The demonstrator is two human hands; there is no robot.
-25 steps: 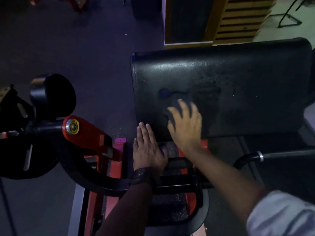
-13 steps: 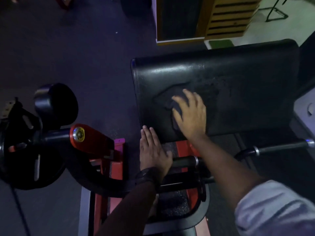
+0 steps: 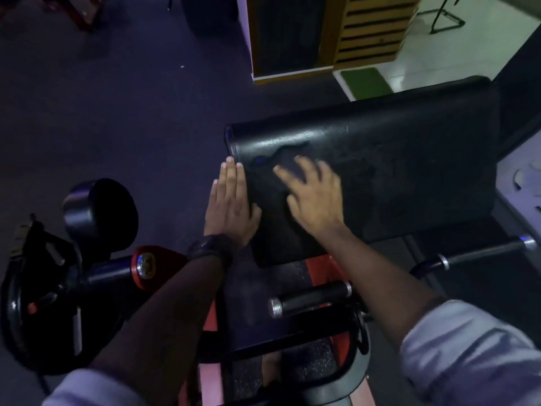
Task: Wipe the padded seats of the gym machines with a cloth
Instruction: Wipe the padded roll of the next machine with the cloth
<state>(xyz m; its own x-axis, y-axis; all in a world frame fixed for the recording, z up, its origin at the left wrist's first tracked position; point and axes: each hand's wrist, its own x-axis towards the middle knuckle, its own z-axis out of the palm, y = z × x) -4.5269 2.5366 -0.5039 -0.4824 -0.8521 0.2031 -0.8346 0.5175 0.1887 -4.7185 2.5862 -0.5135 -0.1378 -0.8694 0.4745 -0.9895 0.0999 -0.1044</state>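
Note:
A wide black padded seat (image 3: 409,159) fills the middle and right of the head view. A dark cloth (image 3: 278,162) lies on the pad's left part, hard to tell from the leather. My right hand (image 3: 313,194) presses flat on the cloth with fingers spread. My left hand (image 3: 231,200) rests with straight fingers against the pad's left edge, its thumb on the pad's top. A dark watch sits on my left wrist.
Below the pad run a black grip handle (image 3: 310,298) and a steel bar (image 3: 480,254). A red pivot arm (image 3: 149,266) and a round black roller pad (image 3: 102,218) stand at the left. A wooden slatted cabinet (image 3: 336,33) stands beyond on the dark floor.
My right hand has slid the cloth left and up the pad. My left hand has moved from the pad's lower edge up along its left side. The view has shifted.

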